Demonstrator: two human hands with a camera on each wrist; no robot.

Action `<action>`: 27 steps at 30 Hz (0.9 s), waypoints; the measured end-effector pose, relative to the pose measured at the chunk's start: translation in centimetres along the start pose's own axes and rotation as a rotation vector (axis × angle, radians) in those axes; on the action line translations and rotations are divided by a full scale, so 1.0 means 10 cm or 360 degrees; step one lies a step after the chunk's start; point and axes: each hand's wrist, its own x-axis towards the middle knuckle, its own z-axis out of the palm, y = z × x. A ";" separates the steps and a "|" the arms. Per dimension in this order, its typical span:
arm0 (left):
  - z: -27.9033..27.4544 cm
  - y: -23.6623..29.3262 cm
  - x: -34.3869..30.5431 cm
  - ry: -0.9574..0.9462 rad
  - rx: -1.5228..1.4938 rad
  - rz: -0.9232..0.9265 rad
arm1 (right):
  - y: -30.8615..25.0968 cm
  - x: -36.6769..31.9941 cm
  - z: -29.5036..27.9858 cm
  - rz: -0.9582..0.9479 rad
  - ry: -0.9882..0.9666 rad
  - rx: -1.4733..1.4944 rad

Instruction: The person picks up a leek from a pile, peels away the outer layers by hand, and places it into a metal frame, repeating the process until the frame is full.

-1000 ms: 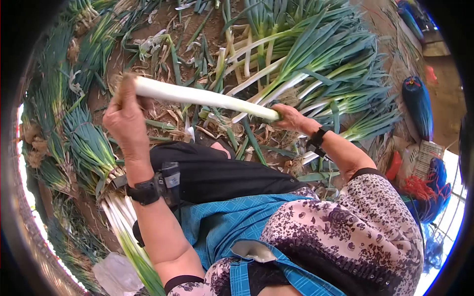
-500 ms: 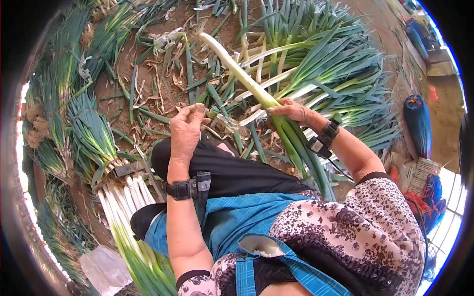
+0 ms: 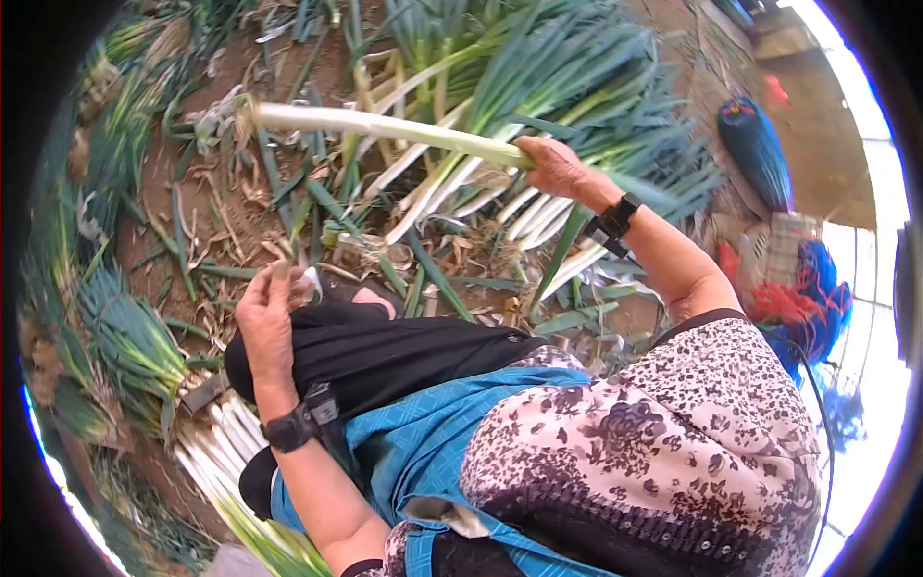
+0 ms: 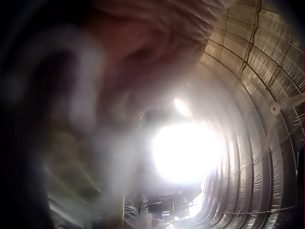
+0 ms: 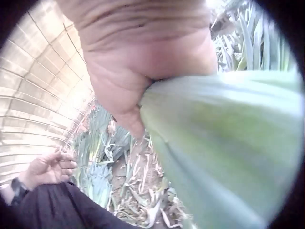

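Observation:
My right hand [image 3: 558, 168] grips a long leek [image 3: 385, 125] around the start of its green leaves. The white shank stretches left in the head view, its root end blurred over the littered ground. In the right wrist view the broad green leaves [image 5: 224, 138] fan out close to the camera, below the palm. My left hand [image 3: 266, 313] is raised near the knee, apart from the leek, with its fingers loosely bent. The right wrist view also shows that left hand [image 5: 51, 168], and no leek is in it. The left wrist view is mostly blur and glare.
A heap of leeks [image 3: 586, 87] covers the ground ahead and right. White-stemmed leeks [image 3: 226, 447] lie beside my left leg, next to a tied green bundle [image 3: 130, 322]. Leaf scraps [image 3: 221, 216] litter the soil. Blue and red twine [image 3: 803, 293] lies at the right.
My left hand has let go of the leek's root end and moved down toward the knee. The leek swung away, then back to nearly level, still gripped by my right hand.

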 end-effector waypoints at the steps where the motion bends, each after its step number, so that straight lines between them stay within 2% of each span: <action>1: 0.01 0.01 0.00 -0.0030 0.0050 -0.0009 | 0.20 -0.15 -0.01 0.0010 0.0113 -0.0101; 2: 0.01 0.02 0.00 -0.0056 0.0105 -0.0019 | 0.50 -0.29 0.03 0.0028 0.0142 -0.0283; 3: 0.01 0.02 0.01 -0.0084 0.0119 -0.0026 | 0.65 -0.48 0.00 0.0133 0.0138 -0.0421; 6: 0.04 0.02 0.04 -0.0108 0.0215 -0.0052 | 1.12 -1.00 0.00 0.0181 0.0073 -0.0722; 11: 0.07 0.02 0.11 -0.0191 0.0359 -0.0068 | 1.32 -1.33 -0.14 0.0058 -0.0064 -0.0982; 14: 0.10 0.04 0.14 -0.0225 0.0402 -0.0071 | 1.28 -1.05 -0.29 -0.0046 -0.0021 -0.1087; 18: 0.13 0.04 0.18 -0.0253 0.0427 -0.0087 | 1.23 -0.27 -0.69 -0.0424 0.0381 -0.1299; 20: 0.15 0.03 0.15 -0.0280 0.0414 -0.0145 | 1.04 0.02 -0.98 -0.0386 0.0562 -0.1464; 22: 0.11 0.04 0.11 -0.0241 0.0563 -0.0093 | 0.97 0.26 -1.12 -0.0092 0.0714 -0.1469; 23: 0.09 0.03 0.10 -0.0237 0.0563 -0.0080 | 0.92 0.27 -1.10 -0.0040 0.0910 -0.1430; 24: 0.06 0.03 0.09 -0.0233 0.0570 -0.0088 | 1.00 0.28 -0.98 -0.0043 0.0905 -0.1421; 26: 0.03 0.01 0.08 -0.0203 0.0548 -0.0067 | 1.39 0.20 -0.40 0.0075 0.1228 -0.0174; 27: 0.04 0.02 0.07 -0.0212 0.0547 -0.0080 | 1.57 0.04 -0.03 0.0361 0.1050 -0.0022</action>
